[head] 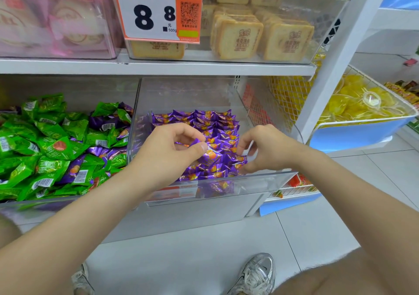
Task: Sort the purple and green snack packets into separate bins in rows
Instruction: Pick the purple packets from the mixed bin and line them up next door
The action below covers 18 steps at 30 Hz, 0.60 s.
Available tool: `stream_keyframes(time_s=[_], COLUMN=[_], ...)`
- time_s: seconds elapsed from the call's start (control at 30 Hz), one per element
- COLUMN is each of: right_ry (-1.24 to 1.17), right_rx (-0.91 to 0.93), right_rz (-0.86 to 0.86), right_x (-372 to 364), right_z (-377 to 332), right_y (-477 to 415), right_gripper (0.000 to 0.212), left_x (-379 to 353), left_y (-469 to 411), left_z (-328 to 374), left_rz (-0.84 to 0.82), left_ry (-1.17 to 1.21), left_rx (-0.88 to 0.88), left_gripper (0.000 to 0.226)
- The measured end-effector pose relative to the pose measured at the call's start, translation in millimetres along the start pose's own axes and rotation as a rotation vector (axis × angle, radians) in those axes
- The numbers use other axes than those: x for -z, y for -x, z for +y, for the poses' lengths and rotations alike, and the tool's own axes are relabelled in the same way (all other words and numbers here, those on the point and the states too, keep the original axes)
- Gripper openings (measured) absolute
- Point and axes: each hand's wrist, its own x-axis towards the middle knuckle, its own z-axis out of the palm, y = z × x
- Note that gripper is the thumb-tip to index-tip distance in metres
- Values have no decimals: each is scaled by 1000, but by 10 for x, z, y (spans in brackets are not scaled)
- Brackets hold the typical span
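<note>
A clear plastic bin (260, 179) on the lower shelf holds purple snack packets (210, 122) laid in overlapping rows. Both hands are inside it. My left hand (167, 149) pinches one purple packet (197, 141) between thumb and fingers above the front rows. My right hand (263, 149) has its fingers curled down onto the packets at the right end of the front row, and pinches the edge of one (240, 159). The bin to the left (68, 200) holds a loose heap of green packets (45, 145) with some purple ones (99, 122) mixed in.
The shelf above (158, 66) carries a bin of toast-slice snacks (238, 38), a pink-packet bin (56, 18) and a price tag (156, 11). A wire basket of yellow sweets (358, 104) stands to the right. My shoes (256, 274) are on the tiled floor.
</note>
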Motion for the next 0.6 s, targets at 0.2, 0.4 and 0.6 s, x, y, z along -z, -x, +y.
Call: stream_keyframes(time_s=[0.2,0.4,0.6], right_ry=[-631,-668,-135], right_rx=[90,136,16], right_rz=[141,47,51], right_x=[204,282,286], right_z=[-420,-565,-251], right_y=[198,329,303], right_gripper=[14,26,16], left_x=[-68,-142,-162], left_y=[20,19,3], left_z=[65,71,-63], left_rz=[1,-18,-79], left_ry=[104,126,-452], left_rx=[8,-48,-215], left_gripper=[5,6,18])
